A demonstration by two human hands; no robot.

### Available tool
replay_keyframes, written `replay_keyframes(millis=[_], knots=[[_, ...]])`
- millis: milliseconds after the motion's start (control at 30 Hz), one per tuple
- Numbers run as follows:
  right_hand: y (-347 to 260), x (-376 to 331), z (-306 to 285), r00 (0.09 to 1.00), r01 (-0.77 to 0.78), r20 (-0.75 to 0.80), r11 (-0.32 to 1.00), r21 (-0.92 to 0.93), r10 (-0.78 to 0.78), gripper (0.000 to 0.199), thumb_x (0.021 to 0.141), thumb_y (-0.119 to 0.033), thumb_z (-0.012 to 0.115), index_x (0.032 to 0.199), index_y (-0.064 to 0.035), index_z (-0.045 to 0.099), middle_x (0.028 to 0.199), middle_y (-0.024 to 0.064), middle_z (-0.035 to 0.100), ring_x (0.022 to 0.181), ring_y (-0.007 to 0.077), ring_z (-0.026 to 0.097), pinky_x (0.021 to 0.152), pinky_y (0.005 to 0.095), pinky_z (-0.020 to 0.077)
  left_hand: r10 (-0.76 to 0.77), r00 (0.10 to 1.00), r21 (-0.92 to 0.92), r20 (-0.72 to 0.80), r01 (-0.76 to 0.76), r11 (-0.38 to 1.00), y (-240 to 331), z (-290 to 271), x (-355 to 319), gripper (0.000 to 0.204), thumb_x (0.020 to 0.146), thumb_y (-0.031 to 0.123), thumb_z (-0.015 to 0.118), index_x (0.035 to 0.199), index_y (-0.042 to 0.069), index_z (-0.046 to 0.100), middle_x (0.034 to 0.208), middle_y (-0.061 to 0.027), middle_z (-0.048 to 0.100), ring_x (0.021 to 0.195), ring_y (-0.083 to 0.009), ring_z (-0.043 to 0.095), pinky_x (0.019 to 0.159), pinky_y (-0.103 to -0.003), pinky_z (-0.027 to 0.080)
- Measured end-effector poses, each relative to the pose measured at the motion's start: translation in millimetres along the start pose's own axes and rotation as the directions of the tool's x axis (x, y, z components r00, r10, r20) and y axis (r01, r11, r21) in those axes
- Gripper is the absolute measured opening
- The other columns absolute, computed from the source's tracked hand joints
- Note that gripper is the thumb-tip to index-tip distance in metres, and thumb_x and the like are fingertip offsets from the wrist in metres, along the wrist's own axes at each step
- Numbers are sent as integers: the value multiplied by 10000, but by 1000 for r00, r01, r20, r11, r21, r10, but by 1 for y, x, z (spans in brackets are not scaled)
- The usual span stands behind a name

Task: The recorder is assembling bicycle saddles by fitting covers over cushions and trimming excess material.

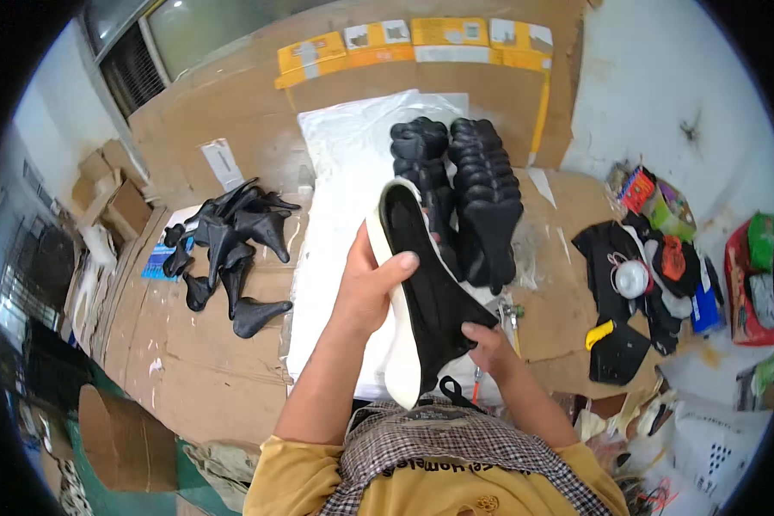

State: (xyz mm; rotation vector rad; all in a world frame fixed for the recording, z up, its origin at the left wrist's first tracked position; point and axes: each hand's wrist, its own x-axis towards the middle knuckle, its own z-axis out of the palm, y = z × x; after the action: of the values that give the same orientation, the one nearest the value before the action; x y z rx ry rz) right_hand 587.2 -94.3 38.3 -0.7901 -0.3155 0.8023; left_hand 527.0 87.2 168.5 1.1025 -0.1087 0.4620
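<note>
Between my hands is a long moulded piece [447, 318], with a smooth white outer side and a black hollow inner side. Its narrow rounded end points away from me and its wider end flares near my apron. I cannot tell its exact kind. My left hand [371, 284] is closed round the white side, thumb over the edge. With thumb and fingers, my right hand [488, 346] grips the black flared corner. Just beyond, two rows of stacked, bulging black pieces [490, 206] lie on a white sheet [327, 258]; the held piece partly hides the left row.
At left, a loose pile of black curved pieces [232, 232] lies on the cardboard-covered table [206, 370]. Black cloth [602, 245], a white round object [631, 279] and a yellow-handled tool [600, 334] are at right. A cardboard sheet [224, 95] stands behind. A cardboard box [125, 439] sits lower left.
</note>
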Motion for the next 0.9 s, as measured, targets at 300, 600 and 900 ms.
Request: replay_keyframes(millis=[300,600,900], knots=[[8,8,7,995,-55,87,998,-11,56,556,749,-92,608,1265,42,455,1224,130,545,1142,231,510,997,360,381,24,987,28,-161,-20,999,13,5,5,562,630,81,737,1113,3,462,858,-122,594,731,-233,626,677,-370,553],[9,24,6,992,-48,103,972,-229,73,598,721,-165,655,1251,40,470,1169,103,570,1077,194,528,957,331,377,76,989,63,-126,-68,996,11,-34,10,537,553,-30,505,1088,-19,467,854,-125,584,753,-232,614,705,-360,534],[9,32,15,993,113,81,900,-422,-87,504,758,-191,664,1188,27,517,1059,53,585,958,129,529,852,264,411,211,966,251,-149,-169,953,25,-42,12,534,675,-47,585,1192,15,470,909,-58,576,824,-149,568,759,-270,476]])
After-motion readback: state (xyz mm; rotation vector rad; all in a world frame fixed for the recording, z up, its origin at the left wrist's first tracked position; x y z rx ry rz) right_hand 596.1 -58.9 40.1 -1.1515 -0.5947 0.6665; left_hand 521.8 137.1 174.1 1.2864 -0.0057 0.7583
